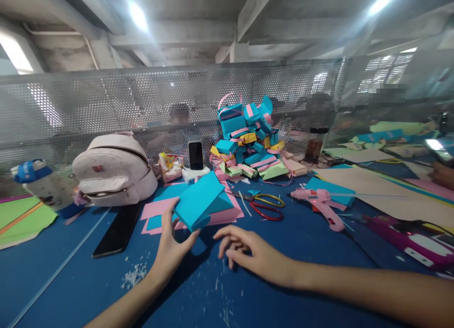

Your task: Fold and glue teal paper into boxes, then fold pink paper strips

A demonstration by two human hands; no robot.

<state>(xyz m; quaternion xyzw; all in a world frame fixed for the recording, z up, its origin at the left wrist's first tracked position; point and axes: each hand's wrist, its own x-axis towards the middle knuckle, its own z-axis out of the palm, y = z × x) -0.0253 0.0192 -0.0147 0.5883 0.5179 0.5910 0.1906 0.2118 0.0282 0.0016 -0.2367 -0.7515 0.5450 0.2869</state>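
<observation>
one blue folded paper (196,202) is left of the scissors (250,198), held above the bench (198,302), pinched in the grip of the left hand (172,246) between thumb and fingers. the right hand (251,252) is in front of the scissors, its grip loosely parted with bent fingers. a pink glue gun (321,200) lies right of the scissors; a heap of folded paper pieces (244,153) stands behind them.
</observation>
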